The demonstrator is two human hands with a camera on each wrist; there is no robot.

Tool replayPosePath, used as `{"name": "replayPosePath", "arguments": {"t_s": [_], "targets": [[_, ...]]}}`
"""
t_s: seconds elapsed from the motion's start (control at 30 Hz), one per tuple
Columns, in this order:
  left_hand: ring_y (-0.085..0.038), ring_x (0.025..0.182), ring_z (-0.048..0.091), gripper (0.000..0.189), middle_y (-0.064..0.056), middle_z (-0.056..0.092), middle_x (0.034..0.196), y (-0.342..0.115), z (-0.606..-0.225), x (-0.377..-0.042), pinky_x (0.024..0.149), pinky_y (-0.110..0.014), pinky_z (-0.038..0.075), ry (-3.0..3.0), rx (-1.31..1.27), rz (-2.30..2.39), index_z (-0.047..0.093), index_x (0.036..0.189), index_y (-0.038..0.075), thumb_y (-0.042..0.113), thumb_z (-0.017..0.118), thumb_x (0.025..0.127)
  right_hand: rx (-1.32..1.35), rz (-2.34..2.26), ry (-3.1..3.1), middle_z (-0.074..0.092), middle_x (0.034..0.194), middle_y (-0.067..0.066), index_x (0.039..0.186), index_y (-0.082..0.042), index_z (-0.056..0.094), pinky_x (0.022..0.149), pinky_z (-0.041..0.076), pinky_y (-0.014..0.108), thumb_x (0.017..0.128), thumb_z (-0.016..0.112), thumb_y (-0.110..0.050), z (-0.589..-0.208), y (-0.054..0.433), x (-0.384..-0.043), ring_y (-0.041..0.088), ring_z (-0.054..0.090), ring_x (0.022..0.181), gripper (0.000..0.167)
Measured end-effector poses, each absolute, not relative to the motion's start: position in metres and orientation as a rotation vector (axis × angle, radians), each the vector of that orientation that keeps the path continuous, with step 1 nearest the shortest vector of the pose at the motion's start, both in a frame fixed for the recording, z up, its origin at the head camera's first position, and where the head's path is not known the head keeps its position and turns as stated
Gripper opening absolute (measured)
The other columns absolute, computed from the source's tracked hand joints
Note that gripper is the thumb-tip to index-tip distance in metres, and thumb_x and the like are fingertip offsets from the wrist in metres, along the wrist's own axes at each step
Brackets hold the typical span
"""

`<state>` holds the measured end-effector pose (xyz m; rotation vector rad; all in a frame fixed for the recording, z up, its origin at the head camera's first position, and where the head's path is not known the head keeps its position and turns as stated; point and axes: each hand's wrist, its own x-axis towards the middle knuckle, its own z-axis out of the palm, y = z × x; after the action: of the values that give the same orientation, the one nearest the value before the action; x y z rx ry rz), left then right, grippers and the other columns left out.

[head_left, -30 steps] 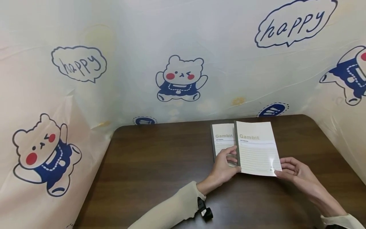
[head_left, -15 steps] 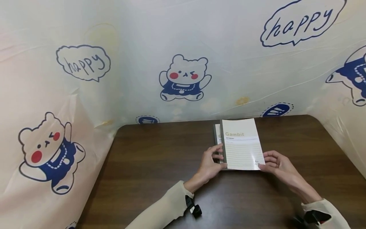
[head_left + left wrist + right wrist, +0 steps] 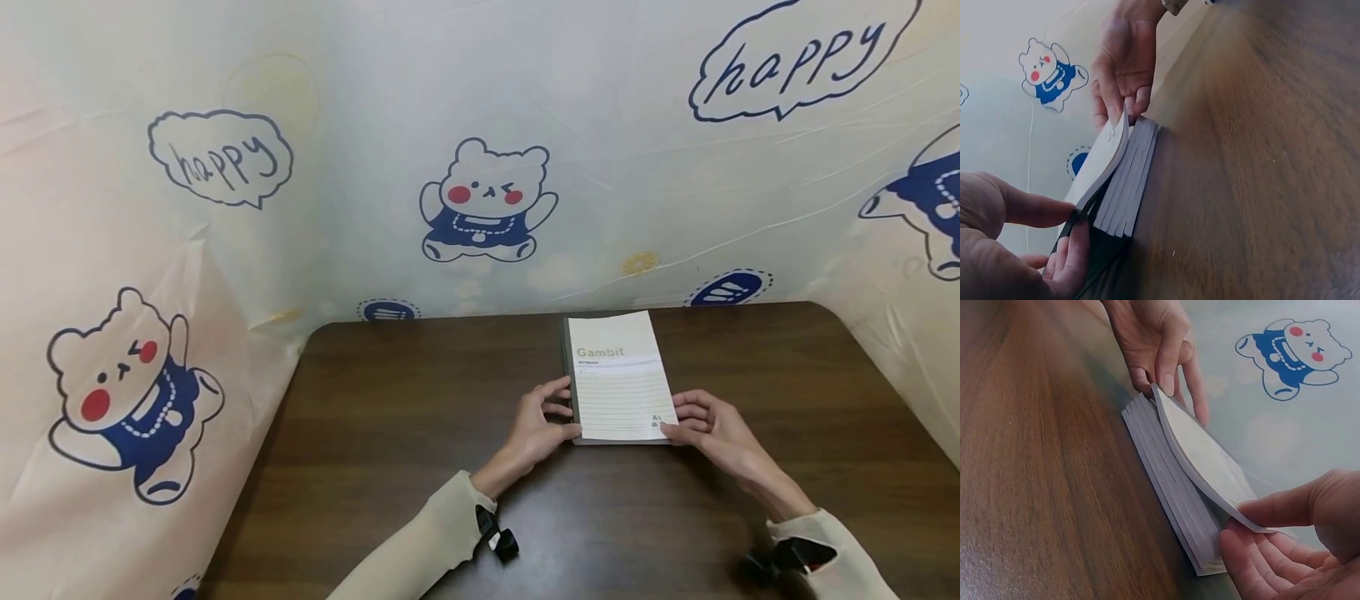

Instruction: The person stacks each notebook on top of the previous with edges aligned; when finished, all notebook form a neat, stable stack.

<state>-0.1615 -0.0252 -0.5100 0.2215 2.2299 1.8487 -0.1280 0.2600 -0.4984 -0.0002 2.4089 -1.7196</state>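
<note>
A white notebook (image 3: 621, 379) with a dark spine and "Gambit" printed on its cover lies over a stack of notebooks (image 3: 1169, 487) on the table. My left hand (image 3: 536, 425) pinches its spine edge near the lower left corner, thumb on top. At the lower right corner my right hand (image 3: 712, 429) pinches it between thumb and fingers. In the left wrist view the top notebook (image 3: 1100, 162) bows, its near edge raised at both corners above the stack (image 3: 1127, 178). Most of the stack is hidden under it in the head view.
The dark brown wooden table (image 3: 420, 392) has rounded far corners. A pale curtain (image 3: 360, 167) printed with bears and "happy" bubbles hangs behind and beside it. Black wrist cameras sit on both cream sleeves (image 3: 427, 533).
Both hands have carried the top notebook left and lowered it over the stack. The notebook beneath, which showed at the left, is now almost covered.
</note>
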Motion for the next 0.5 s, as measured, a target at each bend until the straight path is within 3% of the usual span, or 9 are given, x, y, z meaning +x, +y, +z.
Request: {"name": "replayPosePath", "arguments": {"t_s": [0.27,0.5], "targets": [[-0.021,0.101,0.072,0.074,-0.013,0.064,0.130,-0.0291,-0.5114,-0.1641,0.069,-0.021,0.056,2.229,0.200,1.832,0.059,0.148,0.008,-0.005,0.083,0.079,0.017,-1.655,2.434,0.068,0.117,0.024,0.133,0.011,0.051,0.071,0.061,0.028,0.093,0.078,-0.012,-0.4985,0.2603,-0.1300,0.005,0.069,0.082,0.053],[-0.022,0.099,0.072,0.073,-0.014,0.063,0.129,-0.0338,-0.5127,-0.1686,0.071,-0.022,0.057,2.250,0.236,1.782,0.060,0.146,0.007,-0.003,0.084,0.078,0.020,-1.567,2.478,0.070,0.100,0.013,0.129,0.008,0.055,0.068,0.061,0.029,0.092,0.081,-0.019,-0.5016,0.2631,-0.1310,0.010,0.068,0.075,0.053]]}}
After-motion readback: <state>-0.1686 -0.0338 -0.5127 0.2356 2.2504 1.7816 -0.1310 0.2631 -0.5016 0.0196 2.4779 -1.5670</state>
